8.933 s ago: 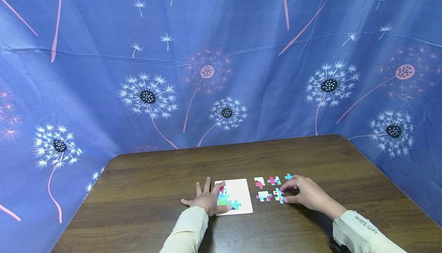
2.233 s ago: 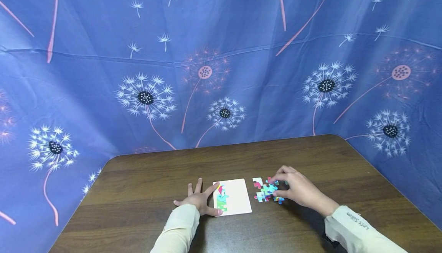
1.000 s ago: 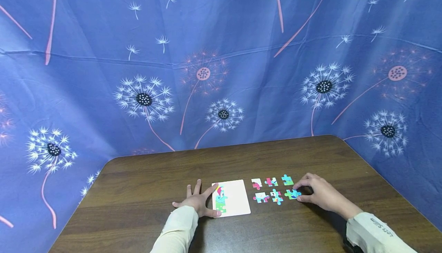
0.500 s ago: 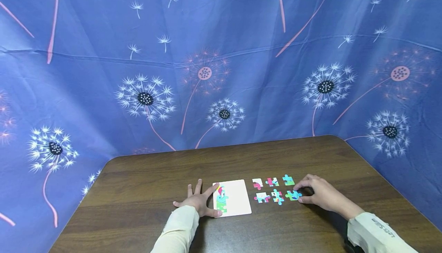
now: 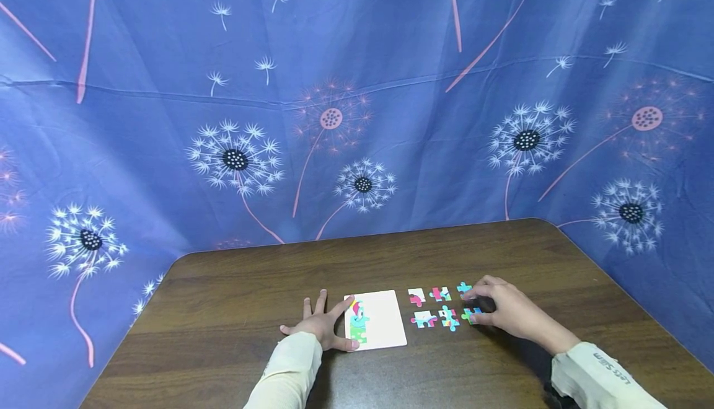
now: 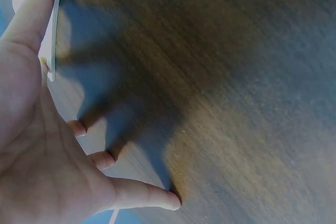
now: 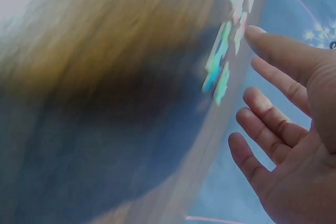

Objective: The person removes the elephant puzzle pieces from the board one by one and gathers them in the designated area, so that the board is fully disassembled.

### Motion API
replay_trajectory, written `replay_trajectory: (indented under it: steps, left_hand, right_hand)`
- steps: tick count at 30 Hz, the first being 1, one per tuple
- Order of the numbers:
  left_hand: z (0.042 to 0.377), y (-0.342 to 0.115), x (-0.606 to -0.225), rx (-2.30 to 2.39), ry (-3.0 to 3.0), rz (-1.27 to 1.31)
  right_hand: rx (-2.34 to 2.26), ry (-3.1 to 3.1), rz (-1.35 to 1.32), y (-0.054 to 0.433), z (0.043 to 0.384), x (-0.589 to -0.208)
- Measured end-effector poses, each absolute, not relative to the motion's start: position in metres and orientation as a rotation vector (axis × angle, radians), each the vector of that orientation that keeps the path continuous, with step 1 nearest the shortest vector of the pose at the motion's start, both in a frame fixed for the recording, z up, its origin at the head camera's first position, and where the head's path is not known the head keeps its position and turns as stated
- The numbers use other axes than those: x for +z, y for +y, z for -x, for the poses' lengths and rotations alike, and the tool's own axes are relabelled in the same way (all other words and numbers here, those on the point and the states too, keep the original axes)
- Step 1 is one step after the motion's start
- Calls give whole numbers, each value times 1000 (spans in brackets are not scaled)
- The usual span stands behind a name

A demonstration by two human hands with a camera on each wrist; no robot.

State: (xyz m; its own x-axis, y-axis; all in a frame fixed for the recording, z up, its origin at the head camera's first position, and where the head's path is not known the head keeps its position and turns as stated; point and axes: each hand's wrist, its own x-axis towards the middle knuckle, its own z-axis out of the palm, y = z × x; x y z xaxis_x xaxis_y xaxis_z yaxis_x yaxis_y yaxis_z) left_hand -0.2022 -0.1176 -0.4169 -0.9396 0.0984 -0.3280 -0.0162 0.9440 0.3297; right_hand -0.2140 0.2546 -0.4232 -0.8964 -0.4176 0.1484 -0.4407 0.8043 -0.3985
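In the head view my left hand (image 5: 319, 325) lies spread, its thumb and index finger resting on the left corners of a white puzzle board (image 5: 385, 319). A column of joined jigsaw pieces (image 5: 357, 322) with a blue, red and green picture fills the board's left side. My right hand (image 5: 504, 307), fingers loosely bent, hovers over the right end of the loose jigsaw pieces. It partly covers the green-blue piece (image 5: 468, 316) of the near row and is close to the blue-green piece (image 5: 463, 287) behind. In the right wrist view its fingers (image 7: 258, 114) are apart, holding nothing.
Other loose pieces lie in two rows right of the board: a white-red piece (image 5: 416, 296), a red piece (image 5: 439, 294), a white-blue piece (image 5: 424, 319) and a multicoloured piece (image 5: 448, 317). The brown wooden table (image 5: 251, 285) ends at a blue dandelion-print cloth (image 5: 424, 167).
A green-blue piece on the board earlier was carried right by my right hand and laid at the near row's end. That hand has since let go and moved slightly up-left. The left hand stays.
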Motion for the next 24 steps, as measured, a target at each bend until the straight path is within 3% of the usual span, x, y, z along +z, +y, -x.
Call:
replay_trajectory:
  steps: [13,24]
  left_hand:
    - [205,-118,-421,488,2763,-63]
    - [204,-118,-419,496,2759,-63]
  right_hand:
    - [725,-2836,-825,216,215,-423]
    - [835,-2787,-716,172,216,-424]
